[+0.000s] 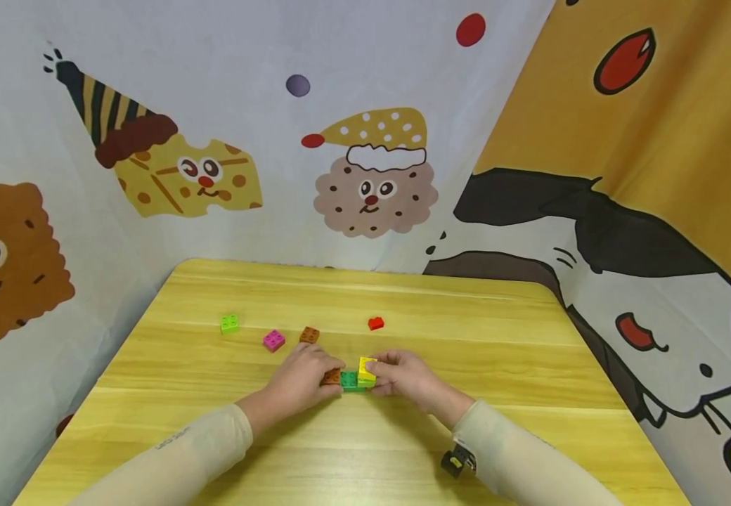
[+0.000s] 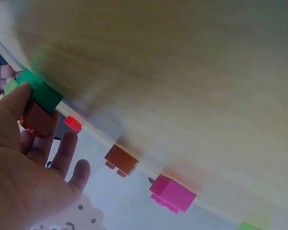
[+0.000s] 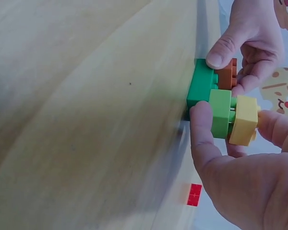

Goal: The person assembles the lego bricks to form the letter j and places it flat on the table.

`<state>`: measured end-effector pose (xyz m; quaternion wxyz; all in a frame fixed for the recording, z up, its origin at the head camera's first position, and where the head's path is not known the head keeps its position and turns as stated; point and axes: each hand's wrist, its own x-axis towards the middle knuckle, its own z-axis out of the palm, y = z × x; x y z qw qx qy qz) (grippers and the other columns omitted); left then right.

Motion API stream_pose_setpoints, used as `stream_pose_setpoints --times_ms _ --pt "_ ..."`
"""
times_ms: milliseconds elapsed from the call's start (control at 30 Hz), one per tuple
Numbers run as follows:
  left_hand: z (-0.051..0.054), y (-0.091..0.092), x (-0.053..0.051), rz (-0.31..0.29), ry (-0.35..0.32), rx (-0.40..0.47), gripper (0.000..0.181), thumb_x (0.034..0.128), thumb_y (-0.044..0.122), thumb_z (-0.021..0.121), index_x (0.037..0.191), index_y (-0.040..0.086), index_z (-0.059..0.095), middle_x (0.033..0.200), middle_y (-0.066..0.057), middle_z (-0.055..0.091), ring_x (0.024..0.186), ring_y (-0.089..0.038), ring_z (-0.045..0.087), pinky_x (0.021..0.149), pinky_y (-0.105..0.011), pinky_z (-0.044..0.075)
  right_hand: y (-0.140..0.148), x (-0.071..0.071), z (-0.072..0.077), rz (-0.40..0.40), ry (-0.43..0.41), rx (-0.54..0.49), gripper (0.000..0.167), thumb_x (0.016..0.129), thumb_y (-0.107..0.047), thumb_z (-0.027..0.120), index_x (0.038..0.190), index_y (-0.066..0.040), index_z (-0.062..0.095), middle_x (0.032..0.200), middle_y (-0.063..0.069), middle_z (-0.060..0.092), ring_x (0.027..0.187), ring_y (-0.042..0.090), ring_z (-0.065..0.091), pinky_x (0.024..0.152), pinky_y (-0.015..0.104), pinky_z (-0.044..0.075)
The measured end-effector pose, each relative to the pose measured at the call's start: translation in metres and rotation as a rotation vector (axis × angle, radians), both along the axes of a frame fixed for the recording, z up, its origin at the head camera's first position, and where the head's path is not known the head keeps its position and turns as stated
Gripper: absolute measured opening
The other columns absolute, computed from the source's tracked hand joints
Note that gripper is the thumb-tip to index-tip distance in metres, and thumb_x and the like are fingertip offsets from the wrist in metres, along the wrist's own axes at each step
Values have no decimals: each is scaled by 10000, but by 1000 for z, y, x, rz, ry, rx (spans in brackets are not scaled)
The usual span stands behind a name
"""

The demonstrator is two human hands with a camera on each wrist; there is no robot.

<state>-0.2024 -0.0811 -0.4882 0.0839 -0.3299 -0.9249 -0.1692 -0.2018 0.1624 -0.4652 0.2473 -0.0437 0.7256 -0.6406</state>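
A long green toy building brick point(image 1: 349, 380) lies on the table with a brown brick point(image 3: 225, 75) on its left end. On its right end sits a lime brick point(image 3: 220, 115), topped by a yellow brick point(image 3: 244, 120). Studs show in a gap between the lime and yellow bricks. My left hand point(image 1: 302, 376) grips the left end, its thumb against the green brick and fingers beside the brown one. Around the right end, my right hand point(image 1: 406, 379) holds the yellow and lime bricks, one digit on the yellow top and another low against the green side.
Beyond the hands, several loose bricks lie on the wooden table point(image 1: 467, 330): lime point(image 1: 229, 324), pink point(image 1: 273, 341), brown point(image 1: 309, 334) and a small red one point(image 1: 375, 323). A printed cloth point(image 1: 289, 42) hangs behind the table's far edge.
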Motion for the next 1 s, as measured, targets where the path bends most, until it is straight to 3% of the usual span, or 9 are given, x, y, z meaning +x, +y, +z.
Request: stream_pose_setpoints --times_ms 267,700,1000 --pt "-1 1 -1 -6 0 0 427 812 453 801 1146 194 742 1037 45 722 976 -169 599 913 -396 413 1 -2 3 37 -13 3 427 986 -237 632 1331 5 563 1099 199 653 984 398 662 844 479 554" --pt "0 2 -3 -2 -17 19 412 814 437 806 1143 195 746 1031 51 722 957 -156 585 915 -395 408 1 -2 4 67 30 34 400 983 -180 641 1282 67 544 1159 197 591 988 360 654 878 451 543" --pt "0 1 -2 -1 -26 21 404 809 404 819 1138 182 744 1036 50 727 953 -155 594 901 -390 420 0 -5 1 50 -2 37 394 956 -173 679 1259 56 574 1138 176 610 935 333 661 864 434 550"
